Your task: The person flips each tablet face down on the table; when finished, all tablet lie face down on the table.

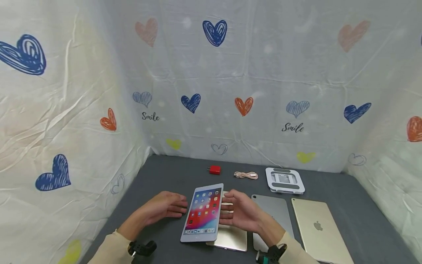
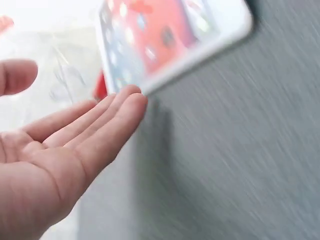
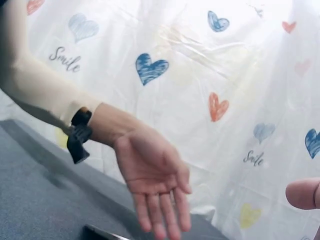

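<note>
Between my two hands lies a white tablet (image 1: 203, 212), its lit home screen facing up. Its right part overlaps a gold tablet (image 1: 230, 236) beneath it. My left hand (image 1: 163, 209) hovers off the white tablet's left edge, fingers extended and palm turned inward; the left wrist view shows the same hand (image 2: 65, 150) holding nothing. On the other side, my right hand (image 1: 242, 212) has its fingers pointing at the tablet's right edge, over the gold tablet. Whether those fingertips touch the edge I cannot tell. Only the right thumb (image 3: 302, 194) shows in the right wrist view.
A grey tablet (image 1: 275, 211) and another gold tablet (image 1: 321, 227) lie to the right. Along the back are a red charger plug (image 1: 215, 169), a coiled cable (image 1: 245, 175) and a white folding stand (image 1: 285, 180). Heart-printed curtains (image 1: 211, 73) enclose the dark table.
</note>
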The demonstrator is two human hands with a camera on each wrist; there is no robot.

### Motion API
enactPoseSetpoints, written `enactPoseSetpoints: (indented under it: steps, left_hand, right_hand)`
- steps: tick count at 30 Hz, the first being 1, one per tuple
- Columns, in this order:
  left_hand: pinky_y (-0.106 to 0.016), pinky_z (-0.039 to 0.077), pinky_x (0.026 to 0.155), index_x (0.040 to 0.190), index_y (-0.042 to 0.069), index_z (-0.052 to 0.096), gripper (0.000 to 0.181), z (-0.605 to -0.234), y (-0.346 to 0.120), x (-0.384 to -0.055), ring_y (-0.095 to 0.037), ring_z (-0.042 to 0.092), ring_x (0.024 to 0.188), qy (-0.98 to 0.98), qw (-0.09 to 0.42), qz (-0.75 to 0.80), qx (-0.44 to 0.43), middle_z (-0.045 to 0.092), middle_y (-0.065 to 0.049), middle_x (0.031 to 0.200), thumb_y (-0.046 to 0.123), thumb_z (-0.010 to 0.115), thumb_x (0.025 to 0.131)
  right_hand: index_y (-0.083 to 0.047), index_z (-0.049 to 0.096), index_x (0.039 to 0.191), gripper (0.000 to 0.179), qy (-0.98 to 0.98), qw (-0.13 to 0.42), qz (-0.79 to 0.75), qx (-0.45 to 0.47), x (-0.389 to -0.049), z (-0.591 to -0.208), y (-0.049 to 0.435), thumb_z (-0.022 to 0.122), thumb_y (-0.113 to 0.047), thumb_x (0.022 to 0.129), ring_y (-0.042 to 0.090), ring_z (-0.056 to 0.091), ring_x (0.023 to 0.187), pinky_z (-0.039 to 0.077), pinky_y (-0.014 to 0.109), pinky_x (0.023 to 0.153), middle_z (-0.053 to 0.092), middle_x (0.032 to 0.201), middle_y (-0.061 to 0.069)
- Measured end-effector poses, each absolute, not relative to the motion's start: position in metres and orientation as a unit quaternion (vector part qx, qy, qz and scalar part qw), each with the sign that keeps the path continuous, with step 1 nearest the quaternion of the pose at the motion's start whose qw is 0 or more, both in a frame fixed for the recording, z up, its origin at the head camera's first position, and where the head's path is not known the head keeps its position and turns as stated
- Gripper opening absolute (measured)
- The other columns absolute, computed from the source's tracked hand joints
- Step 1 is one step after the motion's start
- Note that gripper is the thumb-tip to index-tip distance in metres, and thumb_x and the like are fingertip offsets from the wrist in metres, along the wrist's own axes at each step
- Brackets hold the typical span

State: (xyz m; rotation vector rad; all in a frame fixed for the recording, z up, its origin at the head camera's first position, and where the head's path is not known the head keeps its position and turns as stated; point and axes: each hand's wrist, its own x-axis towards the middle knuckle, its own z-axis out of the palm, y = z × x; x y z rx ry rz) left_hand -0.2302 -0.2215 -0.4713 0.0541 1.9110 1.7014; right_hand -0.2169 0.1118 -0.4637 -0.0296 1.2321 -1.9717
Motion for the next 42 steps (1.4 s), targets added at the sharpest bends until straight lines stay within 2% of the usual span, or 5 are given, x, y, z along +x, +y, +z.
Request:
enactPoseSetpoints:
  steps: [5, 12, 20, 35, 42]
  left_hand:
    - [-0.049, 0.060, 0.111, 0.154, -0.017, 0.047, 0.060, -0.441, -0.197, -0.230, -0.045, 0.066, 0.138, 0.690, 0.294, 0.658, 0.059, 0.056, -0.035, 0.157, 0.028, 0.055, 0.115]
    - [-0.052, 0.056, 0.115, 0.152, -0.017, 0.049, 0.055, -0.410, -0.169, -0.224, -0.042, 0.067, 0.138, 0.651, 0.326, 0.678, 0.099, 0.056, -0.035, 0.156, 0.024, 0.053, 0.116]
    - [-0.053, 0.053, 0.118, 0.154, -0.020, 0.045, 0.056, -0.397, -0.159, -0.227, -0.048, 0.058, 0.145, 0.650, 0.325, 0.678, 0.108, 0.054, -0.037, 0.157, 0.020, 0.051, 0.115]
    - [-0.047, 0.060, 0.112, 0.153, -0.019, 0.047, 0.057, -0.383, -0.189, -0.233, -0.040, 0.069, 0.135, 0.690, 0.294, 0.656, 0.090, 0.058, -0.035, 0.154, 0.023, 0.053, 0.115]
    - [-0.050, 0.061, 0.110, 0.156, -0.019, 0.042, 0.059, -0.382, -0.208, -0.234, -0.046, 0.064, 0.139, 0.695, 0.291, 0.653, 0.082, 0.051, -0.037, 0.159, 0.023, 0.051, 0.115]
  right_hand:
    - [0.008, 0.028, 0.163, 0.078, 0.494, 0.394, -0.775, -0.024, -0.214, -0.453, 0.118, 0.051, -0.038, 0.105, 0.039, 0.059, 0.138, 0.051, 0.051, 0.122, 0.039, 0.163, 0.030]
    - [0.009, 0.026, 0.163, 0.074, 0.512, 0.387, -0.766, -0.048, -0.212, -0.435, 0.121, 0.047, -0.034, 0.107, 0.041, 0.059, 0.136, 0.056, 0.045, 0.116, 0.035, 0.165, 0.034]
    - [0.010, 0.025, 0.163, 0.075, 0.526, 0.364, -0.767, -0.052, -0.211, -0.418, 0.110, 0.049, -0.034, 0.106, 0.046, 0.050, 0.145, 0.049, 0.051, 0.124, 0.029, 0.168, 0.033]
    - [0.006, 0.042, 0.158, 0.067, 0.526, 0.342, -0.777, -0.054, -0.209, -0.412, 0.067, 0.054, -0.032, 0.104, 0.042, 0.052, 0.140, 0.044, 0.055, 0.127, 0.034, 0.165, 0.028]
    - [0.007, 0.044, 0.159, 0.070, 0.530, 0.360, -0.766, -0.061, -0.215, -0.429, 0.059, 0.053, -0.035, 0.103, 0.043, 0.057, 0.140, 0.048, 0.053, 0.124, 0.041, 0.164, 0.028]
